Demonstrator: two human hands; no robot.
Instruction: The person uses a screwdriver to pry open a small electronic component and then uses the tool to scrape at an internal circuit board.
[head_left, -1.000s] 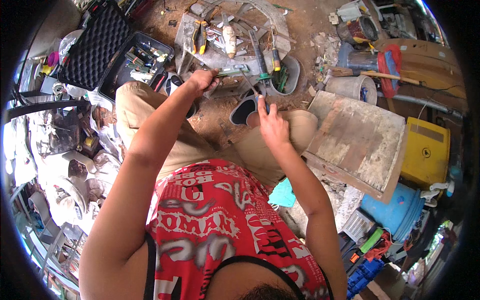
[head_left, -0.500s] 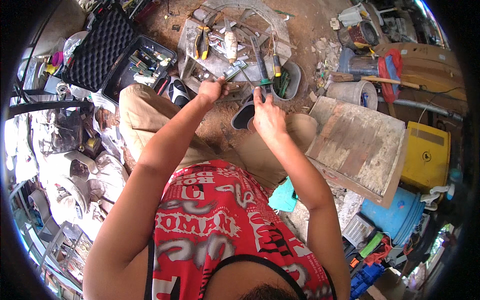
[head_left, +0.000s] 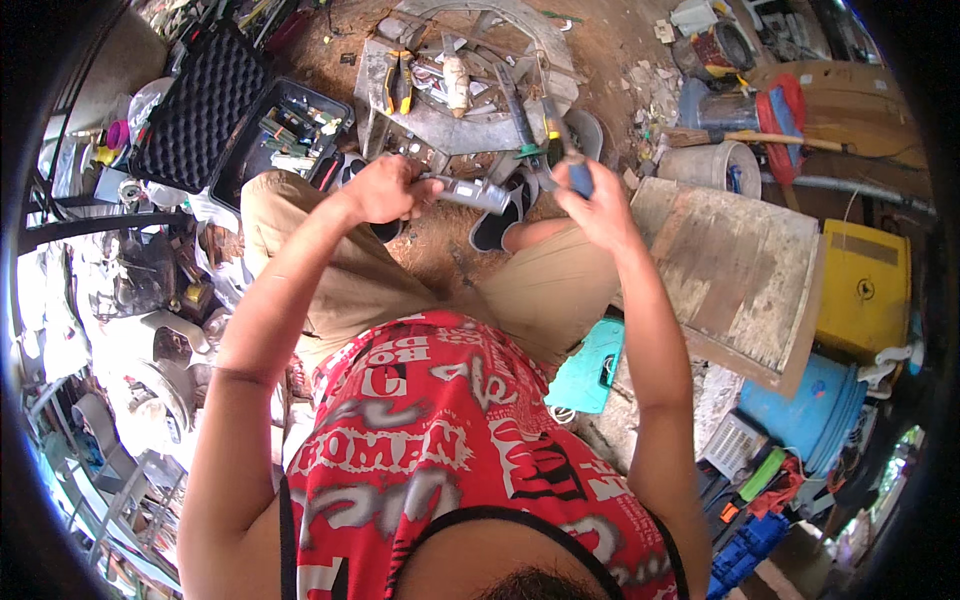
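My left hand is closed on a small silvery rectangular part, held out over my lap. To its right, my right hand grips a tool with a blue handle and a long slim upper part pointing away from me. Beyond them is a worn, pale low platform bearing yellow-black pliers, a pale wrapped tool and small scattered pieces. A dark tubular tool with a green collar leans near my right hand. A grey container behind that hand is partly hidden.
An open black foam-lined case with small parts lies left. Right are a wooden board, a bucket, a yellow box, a blue container and a teal case. Clutter surrounds my crossed legs.
My left hand has drawn back leftward and turned the part. My right hand has moved right and raised the tool, away from the part, which it was pointing at earlier.
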